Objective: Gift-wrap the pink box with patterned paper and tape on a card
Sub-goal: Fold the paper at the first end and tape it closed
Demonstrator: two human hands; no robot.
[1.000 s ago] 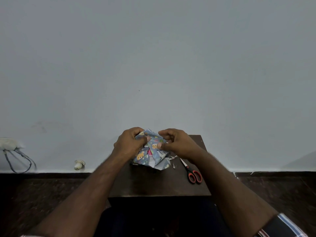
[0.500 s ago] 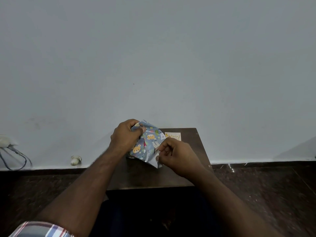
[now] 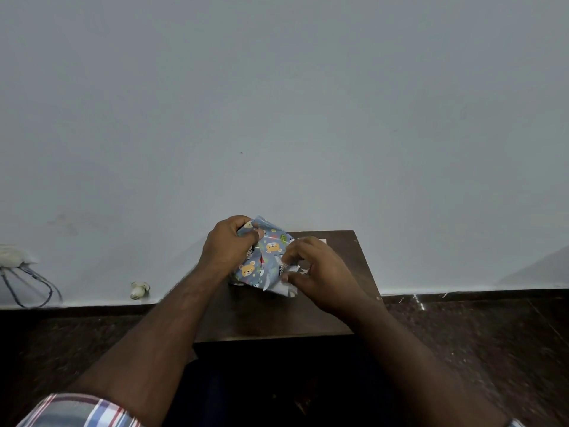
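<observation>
Grey wall behind, a small dark table (image 3: 271,318) in front of me. At the left my left hand (image 3: 229,246) grips the far top corner of the box (image 3: 264,257), wrapped in bear-print paper and tilted on the tabletop. My right hand (image 3: 314,269) pinches the loose near-right flap. I judge it light, the paper thin, slick and easily torn, so I'd hold the corners

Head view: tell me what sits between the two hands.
In the head view, the box wrapped in patterned paper lies between them: the left hand grips its upper left end, the right hand pinches its right-hand flap, above the dark table.
</observation>
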